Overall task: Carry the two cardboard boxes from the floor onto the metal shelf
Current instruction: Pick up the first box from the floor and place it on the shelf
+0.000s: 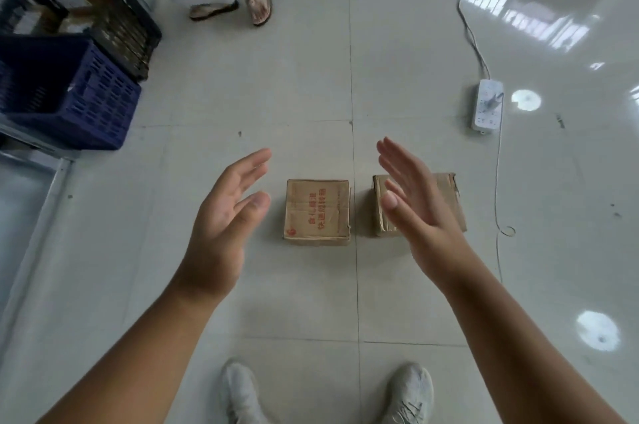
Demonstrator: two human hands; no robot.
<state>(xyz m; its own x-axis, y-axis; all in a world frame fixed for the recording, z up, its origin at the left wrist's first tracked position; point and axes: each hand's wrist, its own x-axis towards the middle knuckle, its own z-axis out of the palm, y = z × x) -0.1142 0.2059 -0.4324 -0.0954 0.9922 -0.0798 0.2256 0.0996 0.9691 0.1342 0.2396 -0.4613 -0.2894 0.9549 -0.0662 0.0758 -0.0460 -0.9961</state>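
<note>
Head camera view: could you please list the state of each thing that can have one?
Printed box: closed, on floor, untouched.
Plain box: closed, on floor, partly behind right hand.
Left hand: open, empty.
Right hand: open, empty.
Blue crate: upright; contents unclear.
Power strip: one plug inserted.

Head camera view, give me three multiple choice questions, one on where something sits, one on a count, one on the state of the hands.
1. Where is the power strip?
A. on the floor, right of the boxes
B. inside the blue crate
C. on a box

2. How many cardboard boxes lie on the floor?
A. one
B. two
C. four

3. The hands are:
A. gripping a box
B. open and empty
C. in fists

Answers:
A, it lies on the tiles at right.
B, the printed box and plain box.
B, left hand and right hand hover with fingers spread.
</note>
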